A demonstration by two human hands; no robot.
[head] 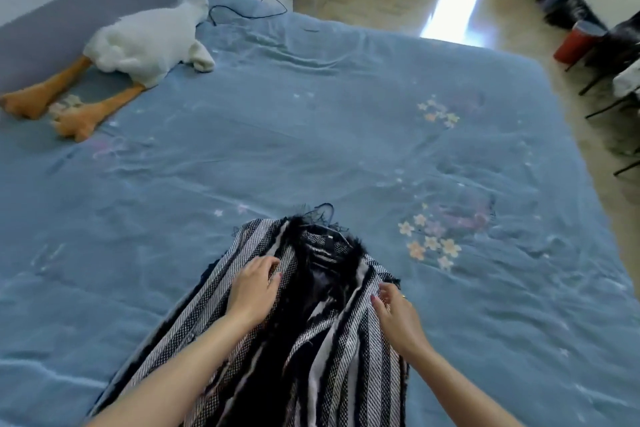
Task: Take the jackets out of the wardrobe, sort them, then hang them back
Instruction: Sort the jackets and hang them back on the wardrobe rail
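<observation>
A black-and-white striped tweed jacket [311, 350] with fuzzy black trim lies front-up on the blue bed [311, 135], collar pointing away from me. A dark hanger seems to sit inside its neck. My left hand [254, 288] rests on the jacket's left front panel with the fingers curled on the fabric edge. My right hand [398, 317] pinches the edge of the right front panel near the shoulder. No other jacket and no wardrobe are in view.
A white plush goose [145, 42] with orange legs lies at the bed's far left, beside the grey headboard. A black cable [242, 12] trails over the far corner. A red bin [576, 42] and dark chair legs stand on the floor at the right.
</observation>
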